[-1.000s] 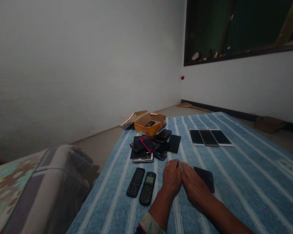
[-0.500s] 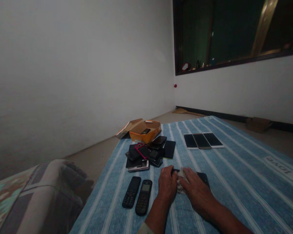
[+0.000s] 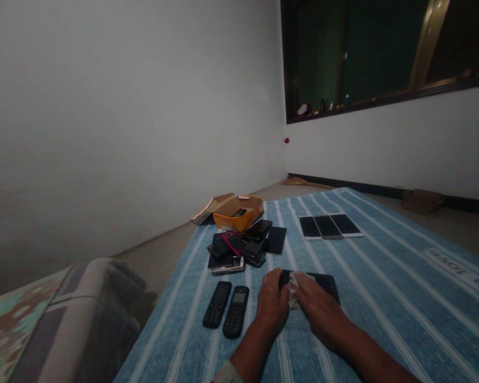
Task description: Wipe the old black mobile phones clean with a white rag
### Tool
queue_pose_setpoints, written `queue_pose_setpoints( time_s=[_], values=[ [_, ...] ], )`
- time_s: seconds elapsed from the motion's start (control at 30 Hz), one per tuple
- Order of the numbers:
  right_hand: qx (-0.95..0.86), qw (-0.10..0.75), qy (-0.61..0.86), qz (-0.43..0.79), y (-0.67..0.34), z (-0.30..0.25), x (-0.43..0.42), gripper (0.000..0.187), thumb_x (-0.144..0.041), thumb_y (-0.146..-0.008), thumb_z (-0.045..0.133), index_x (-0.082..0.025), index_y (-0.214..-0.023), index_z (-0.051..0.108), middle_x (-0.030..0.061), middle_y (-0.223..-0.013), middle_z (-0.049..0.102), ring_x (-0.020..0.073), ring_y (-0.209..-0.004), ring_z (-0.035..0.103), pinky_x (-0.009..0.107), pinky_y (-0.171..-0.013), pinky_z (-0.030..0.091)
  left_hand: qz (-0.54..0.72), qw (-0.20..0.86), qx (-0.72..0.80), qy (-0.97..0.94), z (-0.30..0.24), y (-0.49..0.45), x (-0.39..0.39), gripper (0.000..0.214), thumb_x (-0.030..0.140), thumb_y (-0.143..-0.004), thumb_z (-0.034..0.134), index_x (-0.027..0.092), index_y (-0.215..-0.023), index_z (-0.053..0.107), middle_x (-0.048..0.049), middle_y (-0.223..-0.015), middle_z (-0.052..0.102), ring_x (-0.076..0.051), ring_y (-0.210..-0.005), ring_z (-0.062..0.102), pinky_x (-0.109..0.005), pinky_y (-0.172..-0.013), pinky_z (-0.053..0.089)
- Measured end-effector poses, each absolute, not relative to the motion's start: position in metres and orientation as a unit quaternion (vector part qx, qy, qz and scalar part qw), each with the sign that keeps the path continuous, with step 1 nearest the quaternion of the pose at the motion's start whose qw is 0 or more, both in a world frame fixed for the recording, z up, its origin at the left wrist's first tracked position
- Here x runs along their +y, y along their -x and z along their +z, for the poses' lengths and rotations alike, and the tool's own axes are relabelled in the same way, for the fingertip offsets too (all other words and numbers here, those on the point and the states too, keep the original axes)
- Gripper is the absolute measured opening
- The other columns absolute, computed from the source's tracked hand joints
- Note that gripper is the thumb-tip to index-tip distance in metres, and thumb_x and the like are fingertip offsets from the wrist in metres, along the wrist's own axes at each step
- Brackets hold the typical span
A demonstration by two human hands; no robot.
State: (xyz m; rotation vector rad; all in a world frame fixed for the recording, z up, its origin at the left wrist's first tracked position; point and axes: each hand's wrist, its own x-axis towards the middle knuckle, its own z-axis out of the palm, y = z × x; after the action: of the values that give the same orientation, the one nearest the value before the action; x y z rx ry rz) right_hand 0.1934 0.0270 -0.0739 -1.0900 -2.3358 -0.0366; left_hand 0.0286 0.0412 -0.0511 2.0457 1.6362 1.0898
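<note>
A black smartphone (image 3: 326, 282) lies crosswise on the blue striped cloth cover. At its left end is my left hand (image 3: 272, 299), fingers curled round the edge. My right hand (image 3: 317, 303) presses a crumpled pale rag (image 3: 292, 290) onto the phone's face, its fingers over the rag. Both hands are close together, and they hide part of the phone. Left of them, two black keypad phones, one (image 3: 217, 304) beside the other (image 3: 236, 312), lie side by side. Beyond these is a heap of old phones (image 3: 233, 250), including one with a pink rim.
An open orange cardboard box (image 3: 235, 221) with a phone inside stands behind the heap. Three smartphones (image 3: 329, 226) lie in a row farther right. A folded grey blanket (image 3: 83, 314) is at the lower left. White walls and a dark window (image 3: 375, 53) bound the room.
My right hand and the rag have shifted slightly left along the phone, and more of its right part shows. The view has tilted a little.
</note>
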Motion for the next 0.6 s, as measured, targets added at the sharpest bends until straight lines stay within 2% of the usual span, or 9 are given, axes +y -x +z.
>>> queue_pose_setpoints(
  time_s=[0.17, 0.27, 0.37, 0.43, 0.6],
  values=[
    [-0.872, 0.278, 0.401, 0.038, -0.202, -0.051, 0.026, 0.045, -0.007, -0.092, 0.038, -0.018, -0.132, 0.056, 0.0132, -0.138, 0.054, 0.0216, -0.128, 0.049, 0.039, -0.106, 0.043, 0.367, 0.123, 0.57, -0.725, -0.053, -0.028, 0.043, 0.043, 0.018, -0.083, 0.048, 0.011, -0.124, 0.056, -0.0178, -0.125, 0.062, -0.028, -0.121, 0.055, -0.05, -0.105, 0.042],
    [-0.831, 0.277, 0.482, 0.025, -0.215, -0.043, 0.031, 0.04, -0.008, -0.094, 0.035, -0.014, -0.122, 0.062, 0.0159, -0.129, 0.058, 0.0226, -0.116, 0.056, 0.035, -0.098, 0.047, 0.362, 0.101, 0.567, -0.733, -0.057, -0.029, 0.045, 0.042, 0.019, -0.083, 0.049, 0.012, -0.124, 0.055, -0.0171, -0.126, 0.061, -0.028, -0.122, 0.054, -0.05, -0.105, 0.042],
    [-0.802, 0.252, 0.541, 0.011, -0.22, -0.044, 0.034, 0.038, -0.009, -0.093, 0.035, -0.015, -0.115, 0.066, 0.0155, -0.119, 0.062, 0.0235, -0.106, 0.06, 0.034, -0.092, 0.049, 0.36, 0.093, 0.56, -0.74, -0.061, -0.029, 0.045, 0.043, 0.019, -0.082, 0.05, 0.012, -0.124, 0.055, -0.0176, -0.125, 0.062, -0.029, -0.122, 0.054, -0.05, -0.105, 0.043],
    [-0.805, 0.244, 0.541, 0.009, -0.214, -0.048, 0.033, 0.037, -0.007, -0.092, 0.037, -0.014, -0.115, 0.066, 0.0156, -0.119, 0.062, 0.0242, -0.108, 0.059, 0.036, -0.095, 0.047, 0.364, 0.093, 0.554, -0.743, -0.062, -0.029, 0.045, 0.044, 0.02, -0.081, 0.051, 0.012, -0.125, 0.054, -0.0177, -0.125, 0.061, -0.03, -0.121, 0.054, -0.052, -0.104, 0.042],
    [-0.826, 0.247, 0.506, 0.021, -0.184, -0.053, 0.033, 0.039, -0.006, -0.091, 0.039, -0.01, -0.124, 0.06, 0.0183, -0.133, 0.053, 0.0268, -0.125, 0.047, 0.041, -0.107, 0.038, 0.378, 0.116, 0.543, -0.741, -0.055, -0.029, 0.044, 0.045, 0.021, -0.079, 0.052, 0.012, -0.122, 0.056, -0.0176, -0.123, 0.062, -0.03, -0.118, 0.055, -0.052, -0.104, 0.042]
  ],
)
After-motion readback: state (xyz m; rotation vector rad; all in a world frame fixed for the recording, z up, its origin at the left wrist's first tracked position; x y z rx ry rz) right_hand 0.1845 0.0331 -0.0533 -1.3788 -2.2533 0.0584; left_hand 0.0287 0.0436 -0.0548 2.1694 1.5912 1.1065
